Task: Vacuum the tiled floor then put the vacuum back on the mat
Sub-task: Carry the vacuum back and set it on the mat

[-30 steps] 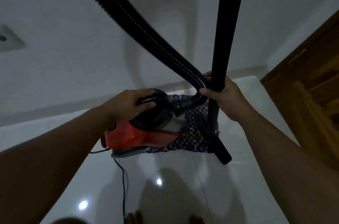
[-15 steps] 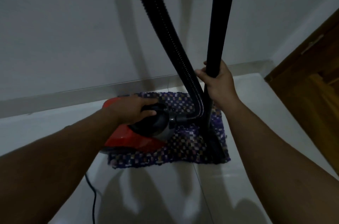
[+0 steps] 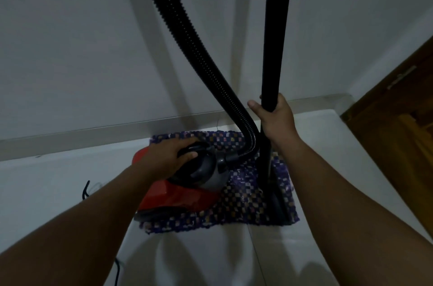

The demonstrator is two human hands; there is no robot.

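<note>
A red and grey canister vacuum [image 3: 187,194] rests on a purple checked mat [image 3: 243,206] beside the wall. My left hand [image 3: 171,154] grips the black carry handle on top of the canister. A ribbed black hose [image 3: 194,44] rises from the canister's front and leaves the top of the view. My right hand [image 3: 276,117] is wrapped around the black wand tube [image 3: 274,28], which stands almost upright. The wand's floor head [image 3: 278,210] sits on the mat's right side.
White tiled floor [image 3: 328,250] surrounds the mat. A grey wall with a skirting board [image 3: 82,135] runs behind it. A brown wooden door [image 3: 403,126] stands at the right. A black power cord [image 3: 85,192] lies on the floor at the left.
The canister has moved from the mat's front left edge further onto the mat. The wand's floor head came off the tiles onto the mat's right side, and the wand stands more upright.
</note>
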